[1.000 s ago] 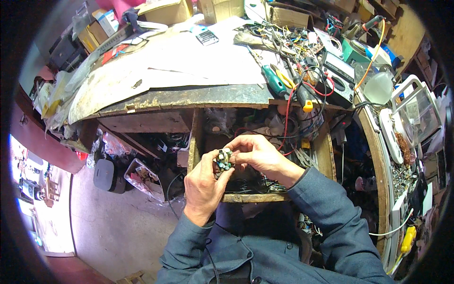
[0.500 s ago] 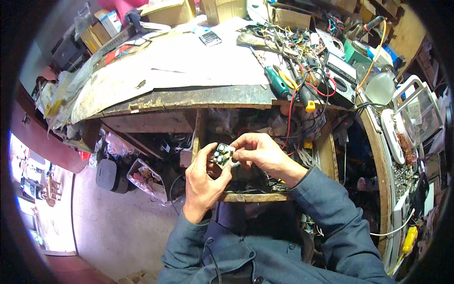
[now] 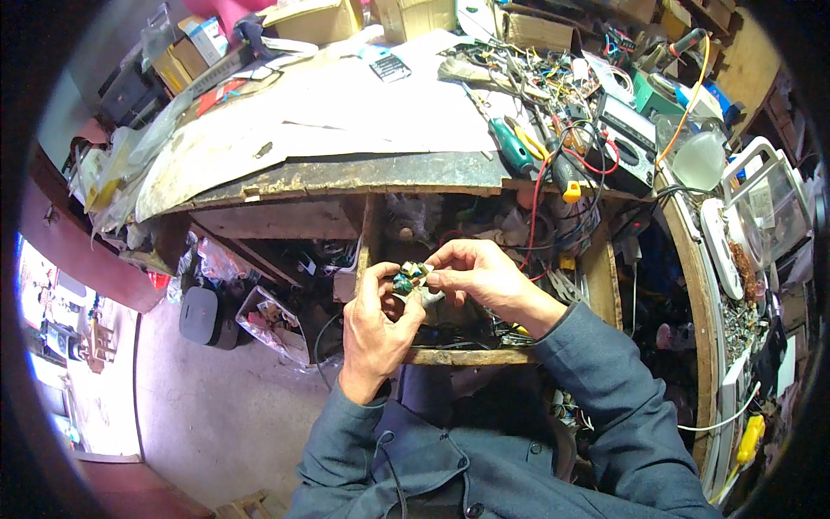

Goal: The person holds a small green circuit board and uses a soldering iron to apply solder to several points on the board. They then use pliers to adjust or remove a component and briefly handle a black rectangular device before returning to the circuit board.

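A small circuit board with electronic parts on it (image 3: 407,281) is held over the open drawer at my lap. My left hand (image 3: 377,333) pinches it from the left between thumb and fingers. From the right, my right hand (image 3: 486,281) has thumb and forefinger closed on the board's right edge. Much of the board is hidden behind the fingers. Below the hands, the wooden drawer (image 3: 471,356) has its front rim near my body, with loose metal bits and wires inside.
White paper (image 3: 346,121) covers much of the workbench. A green-handled screwdriver (image 3: 512,145), a multimeter (image 3: 627,143) with red and black leads and a heap of wires (image 3: 553,86) lie at right. A box of scraps (image 3: 275,320) and a dark rounded case (image 3: 199,313) stand on the floor.
The board has been tilted between my fingers, so less of its face shows now. Both hands stay in nearly the same place. The whole view has shifted slightly.
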`<control>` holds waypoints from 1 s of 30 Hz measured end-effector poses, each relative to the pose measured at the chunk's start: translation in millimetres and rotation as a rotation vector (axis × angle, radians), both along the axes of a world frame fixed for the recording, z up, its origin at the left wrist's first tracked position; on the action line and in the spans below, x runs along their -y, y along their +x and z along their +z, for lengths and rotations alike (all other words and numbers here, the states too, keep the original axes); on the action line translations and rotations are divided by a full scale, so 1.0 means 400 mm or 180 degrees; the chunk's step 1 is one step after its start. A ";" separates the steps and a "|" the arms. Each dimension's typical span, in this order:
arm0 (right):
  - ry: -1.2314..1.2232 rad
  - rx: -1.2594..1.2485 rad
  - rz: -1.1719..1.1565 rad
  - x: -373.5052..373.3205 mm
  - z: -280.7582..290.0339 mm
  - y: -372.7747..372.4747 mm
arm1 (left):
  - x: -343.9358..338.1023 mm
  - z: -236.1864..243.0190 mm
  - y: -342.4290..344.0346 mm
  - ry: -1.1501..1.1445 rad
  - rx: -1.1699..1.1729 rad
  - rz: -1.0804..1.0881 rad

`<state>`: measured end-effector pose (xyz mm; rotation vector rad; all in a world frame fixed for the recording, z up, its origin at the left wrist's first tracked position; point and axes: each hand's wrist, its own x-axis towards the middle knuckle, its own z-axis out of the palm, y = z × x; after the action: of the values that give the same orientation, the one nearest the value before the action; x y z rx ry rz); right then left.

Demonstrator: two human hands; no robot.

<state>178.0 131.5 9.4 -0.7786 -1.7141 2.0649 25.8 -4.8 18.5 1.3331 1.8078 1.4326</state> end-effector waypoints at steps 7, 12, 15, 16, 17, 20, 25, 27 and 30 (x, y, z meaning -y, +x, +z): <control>0.0024 -0.0049 -0.0097 0.009 0.014 -0.001 | -0.009 -0.027 -0.009 0.0311 0.0087 -0.0216; 0.0075 -0.0243 0.0034 0.010 0.015 0.000 | -0.013 -0.041 -0.015 0.0270 0.0071 -0.0449; 0.0090 -0.0173 0.0130 0.006 0.014 0.000 | -0.014 -0.035 -0.014 0.0245 -0.0006 -0.0492; 0.0093 -0.0162 0.0119 0.005 0.015 0.003 | -0.015 -0.031 -0.012 0.0224 -0.0042 -0.0530; 0.0100 -0.0155 0.0109 0.004 0.016 0.004 | -0.016 -0.028 -0.011 0.0207 -0.0083 -0.0566; 0.0169 -0.0154 0.0186 -0.001 0.014 0.003 | -0.016 -0.037 -0.013 0.0317 -0.0121 -0.0529; 0.0055 -0.0216 0.0218 0.004 0.009 0.001 | -0.011 -0.028 -0.013 0.0282 -0.0001 -0.0543; 0.0031 -0.0192 0.0198 0.007 0.013 0.005 | -0.013 -0.031 -0.010 0.0350 0.0117 -0.0573; 0.0071 -0.0141 0.0201 0.006 0.014 0.003 | -0.010 -0.027 -0.013 0.0304 0.0171 -0.0575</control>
<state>179.2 129.3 15.1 -0.6751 -1.7561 2.0844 20.5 -0.8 7.7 1.4508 1.5590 1.4576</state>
